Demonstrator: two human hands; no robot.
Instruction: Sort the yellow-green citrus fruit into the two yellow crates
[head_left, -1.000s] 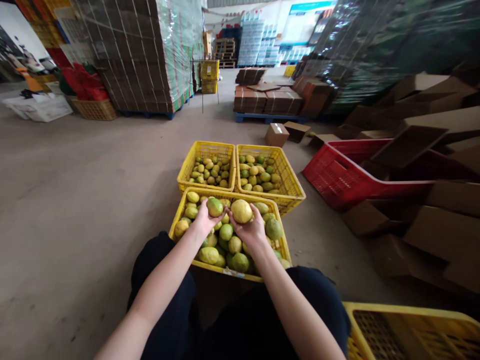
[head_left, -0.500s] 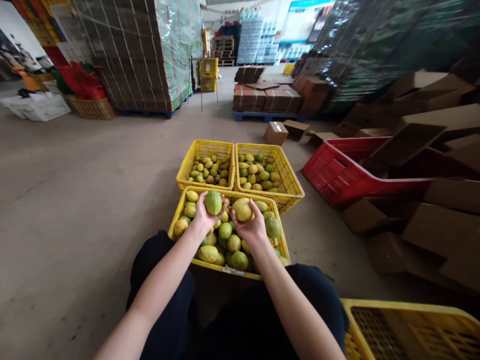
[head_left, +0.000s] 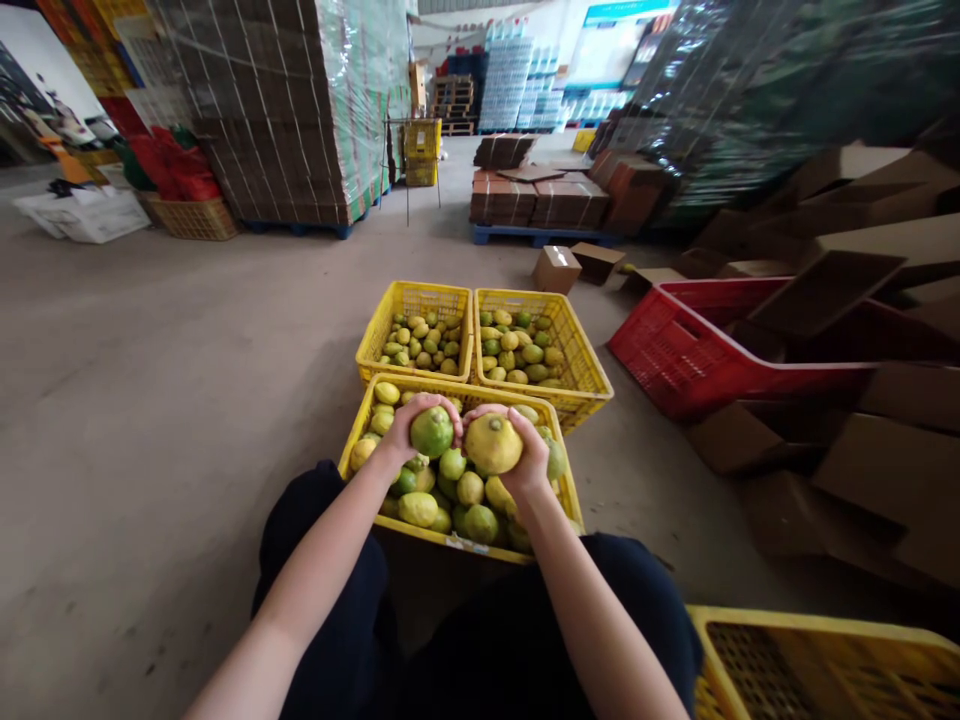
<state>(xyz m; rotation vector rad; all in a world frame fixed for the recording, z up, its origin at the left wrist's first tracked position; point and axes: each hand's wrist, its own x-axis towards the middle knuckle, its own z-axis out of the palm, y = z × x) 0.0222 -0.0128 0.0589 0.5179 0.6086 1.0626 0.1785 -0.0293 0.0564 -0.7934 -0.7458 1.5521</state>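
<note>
My left hand (head_left: 411,424) is wrapped round a green lemon (head_left: 432,432), its stem end facing me. A larger yellow lemon (head_left: 493,444) sits in my right hand (head_left: 529,446), its stem end turned up towards me. The two hands are close together, fingertips nearly touching, above the near yellow crate (head_left: 465,546). Inside that crate lie several green and yellow lemons (head_left: 418,509), partly hidden by my hands and forearms.
Behind the near crate stand a left yellow crate (head_left: 363,350) and a right yellow crate (head_left: 600,385), both holding lemons. To the right are a red crate (head_left: 660,350) and loose cardboard boxes (head_left: 885,480). Another yellow crate (head_left: 825,622) is at lower right. Flattened cardboard (head_left: 570,203) lies stacked on a pallet ahead.
Both hands have come slightly lower and closer to me. The lemons have turned in them, so their stem ends now show. The view has shifted a little.
</note>
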